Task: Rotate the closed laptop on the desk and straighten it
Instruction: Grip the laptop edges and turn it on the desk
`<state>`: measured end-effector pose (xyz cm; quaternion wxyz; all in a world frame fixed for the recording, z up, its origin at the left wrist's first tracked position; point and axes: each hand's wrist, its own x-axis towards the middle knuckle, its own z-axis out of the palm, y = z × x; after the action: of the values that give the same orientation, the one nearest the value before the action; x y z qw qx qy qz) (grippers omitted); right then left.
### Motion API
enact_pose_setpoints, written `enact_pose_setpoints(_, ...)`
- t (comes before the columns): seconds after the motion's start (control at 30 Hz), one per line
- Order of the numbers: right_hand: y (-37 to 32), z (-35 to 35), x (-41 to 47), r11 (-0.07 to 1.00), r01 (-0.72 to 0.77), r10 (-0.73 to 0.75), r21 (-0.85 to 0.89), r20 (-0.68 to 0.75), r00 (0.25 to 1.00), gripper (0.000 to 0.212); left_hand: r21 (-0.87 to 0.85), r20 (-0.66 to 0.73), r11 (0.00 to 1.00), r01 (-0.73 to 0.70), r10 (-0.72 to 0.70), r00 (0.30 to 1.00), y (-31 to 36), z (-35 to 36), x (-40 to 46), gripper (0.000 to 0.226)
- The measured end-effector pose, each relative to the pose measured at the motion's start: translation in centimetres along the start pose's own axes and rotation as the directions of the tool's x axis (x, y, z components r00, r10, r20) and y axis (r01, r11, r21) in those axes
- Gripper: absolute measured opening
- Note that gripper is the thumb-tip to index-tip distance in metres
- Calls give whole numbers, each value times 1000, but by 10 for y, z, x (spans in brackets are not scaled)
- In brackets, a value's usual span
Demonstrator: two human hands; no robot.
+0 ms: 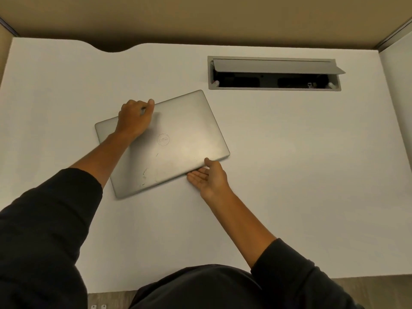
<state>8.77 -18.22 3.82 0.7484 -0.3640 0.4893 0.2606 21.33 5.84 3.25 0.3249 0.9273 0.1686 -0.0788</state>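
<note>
Laptop point(165, 143) lies closed and askew on the desk point(289, 175), left of middle, its corners pointing off the desk's lines. Our left hand point(136, 118) curls over the far long edge near a corner, fingers bent around the rim; our right hand point(209, 176) lies palm-up and spread at the near edge, thumb on the lid, fingertips apparently slipped beneath. To turn it well, we judge: push far, pull near, keep it flat and sliding, stop when its edges run parallel with the cable box point(274, 73) beyond.
</note>
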Motion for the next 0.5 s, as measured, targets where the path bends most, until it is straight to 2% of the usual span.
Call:
enact_pose_setpoints(0.07, -3, -1, 0, 999, -16, 16, 33, 2, 1000, 49, 3, -6, 1000, -14, 14, 1000, 2, 1, -2, 52)
enact_pose_setpoints(0.3, -8, -8, 3, 1000, 15, -15, 17, -5, 1000, 56, -55, -37, 998, 12, -14, 999, -5, -2, -13, 63)
enact_pose_setpoints(0.5, -22, -13, 6, 996, 80, -81, -36, -28, 996, 55, -102, -51, 990, 94, -99, 994, -19, -1, -28, 71)
